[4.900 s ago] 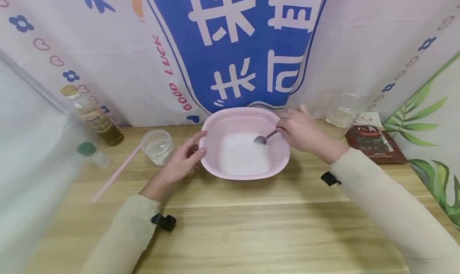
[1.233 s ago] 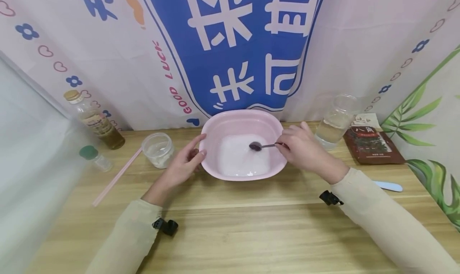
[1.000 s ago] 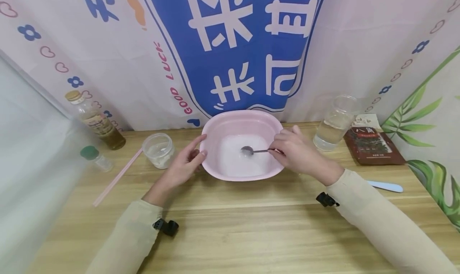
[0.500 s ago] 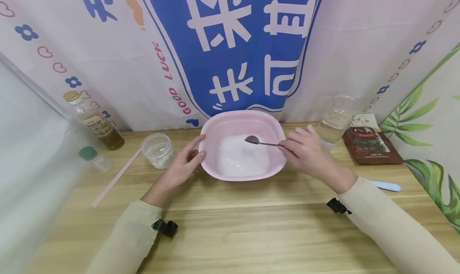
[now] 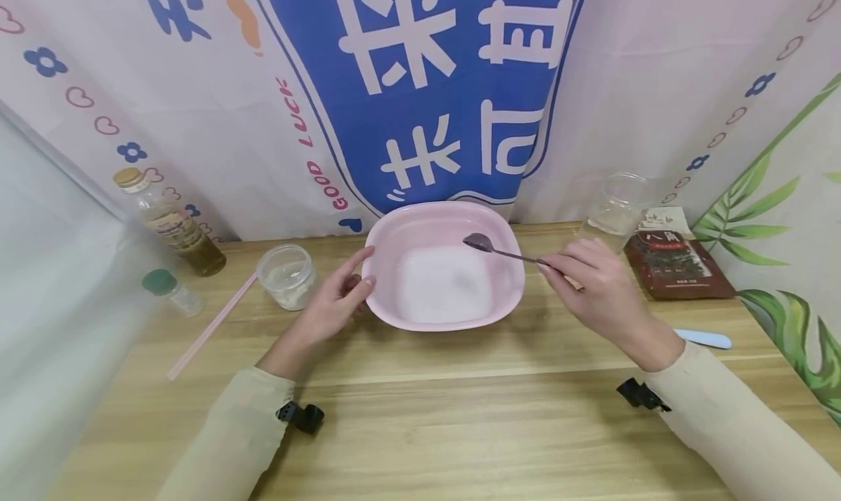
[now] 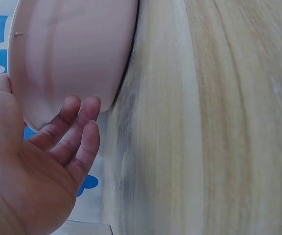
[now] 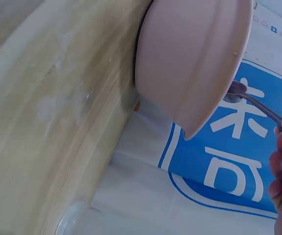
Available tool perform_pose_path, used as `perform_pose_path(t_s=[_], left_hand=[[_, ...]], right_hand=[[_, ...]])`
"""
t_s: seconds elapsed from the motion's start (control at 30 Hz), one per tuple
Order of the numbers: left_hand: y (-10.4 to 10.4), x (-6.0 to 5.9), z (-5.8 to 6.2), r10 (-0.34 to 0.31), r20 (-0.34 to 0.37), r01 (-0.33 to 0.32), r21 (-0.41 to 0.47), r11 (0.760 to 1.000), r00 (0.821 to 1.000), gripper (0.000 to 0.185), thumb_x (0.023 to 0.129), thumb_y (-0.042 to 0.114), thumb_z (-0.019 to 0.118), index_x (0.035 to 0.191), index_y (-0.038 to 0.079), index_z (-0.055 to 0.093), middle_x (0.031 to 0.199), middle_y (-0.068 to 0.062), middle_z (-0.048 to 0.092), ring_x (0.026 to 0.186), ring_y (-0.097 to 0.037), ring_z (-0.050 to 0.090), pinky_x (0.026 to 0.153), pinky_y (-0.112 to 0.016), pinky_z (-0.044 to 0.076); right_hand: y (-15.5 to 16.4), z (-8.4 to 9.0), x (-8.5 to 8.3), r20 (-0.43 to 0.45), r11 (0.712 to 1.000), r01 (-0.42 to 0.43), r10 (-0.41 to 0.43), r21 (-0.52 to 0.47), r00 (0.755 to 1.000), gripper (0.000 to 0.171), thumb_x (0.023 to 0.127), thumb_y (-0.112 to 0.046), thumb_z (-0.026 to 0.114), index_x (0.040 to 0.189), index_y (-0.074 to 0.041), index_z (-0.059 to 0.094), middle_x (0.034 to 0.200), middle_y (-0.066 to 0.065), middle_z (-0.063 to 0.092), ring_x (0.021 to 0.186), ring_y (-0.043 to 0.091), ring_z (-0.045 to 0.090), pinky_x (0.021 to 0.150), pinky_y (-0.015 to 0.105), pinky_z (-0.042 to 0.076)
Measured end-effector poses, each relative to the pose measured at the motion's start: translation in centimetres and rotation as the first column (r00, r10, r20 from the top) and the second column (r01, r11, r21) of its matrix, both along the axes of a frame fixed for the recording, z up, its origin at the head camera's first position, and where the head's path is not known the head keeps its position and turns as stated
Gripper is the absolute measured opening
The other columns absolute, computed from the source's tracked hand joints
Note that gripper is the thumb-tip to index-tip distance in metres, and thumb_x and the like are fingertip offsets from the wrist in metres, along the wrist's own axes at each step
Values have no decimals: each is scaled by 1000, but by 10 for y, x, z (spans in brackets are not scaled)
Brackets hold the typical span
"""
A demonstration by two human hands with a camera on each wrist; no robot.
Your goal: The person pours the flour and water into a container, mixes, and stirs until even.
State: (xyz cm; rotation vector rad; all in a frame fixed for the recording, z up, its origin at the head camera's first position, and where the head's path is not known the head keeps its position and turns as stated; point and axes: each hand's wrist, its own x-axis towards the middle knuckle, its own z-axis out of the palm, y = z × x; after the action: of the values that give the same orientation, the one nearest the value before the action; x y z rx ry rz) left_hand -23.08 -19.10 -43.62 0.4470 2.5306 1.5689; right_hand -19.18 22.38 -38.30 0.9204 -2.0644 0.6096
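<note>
A pink basin (image 5: 447, 321) with white contents (image 5: 440, 282) across its bottom stands at the back of the table. My left hand (image 5: 331, 300) holds its left rim; in the left wrist view the thumb is at the rim and the other fingers curve beside the outer wall. My right hand (image 5: 594, 285), just right of the basin, pinches the handle of a dark metal spoon (image 5: 478, 242). The spoon's bowl is raised over the right part of the basin, apart from the white contents. In the right wrist view the spoon (image 7: 236, 91) shows above the rim.
Left of the basin stand a clear plastic tub (image 5: 287, 276), a pink straw-like stick (image 5: 212, 327), a green-capped small bottle (image 5: 160, 282) and an oil bottle (image 5: 172, 227). Rightward are a clear cup (image 5: 617, 205), a brown packet (image 5: 677, 264) and a pale blue handle (image 5: 703, 338).
The spoon has come up out of the white contents and shifted right with my right hand, which has pulled back past the basin's right rim. My left hand stays at the left rim.
</note>
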Motion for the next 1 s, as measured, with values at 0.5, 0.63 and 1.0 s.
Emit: perform_pose_path(t_s=[0.5,0.63,1.0], left_hand=[[1,-1,1,-10,4,10,-17,1000,1000,59,113,21,57,169,17,37,90,-18,65,78,-33,63,67,-34,58],[1,-1,3,-5,-3,5,-25,1000,1000,59,113,22,57,169,18,37,90,-17,67,78,-34,64,67,-35,59],[-2,0,1,-6,-9,6,-38,999,1000,60,113,23,57,169,19,37,89,-17,66,77,-34,64,67,-35,60]], right_hand=[[36,4,63,548,815,345,-41,-465,835,10,99,5,73,103,7,81,84,-23,76,76,-5,71,71,7,54],[42,-2,80,645,691,402,122,-601,755,13,102,1,70,107,7,80,85,-12,82,76,2,78,73,16,63],[65,-48,107,725,585,490,271,-646,633,20,102,4,70,111,-10,81,85,-2,83,72,9,80,70,23,65]])
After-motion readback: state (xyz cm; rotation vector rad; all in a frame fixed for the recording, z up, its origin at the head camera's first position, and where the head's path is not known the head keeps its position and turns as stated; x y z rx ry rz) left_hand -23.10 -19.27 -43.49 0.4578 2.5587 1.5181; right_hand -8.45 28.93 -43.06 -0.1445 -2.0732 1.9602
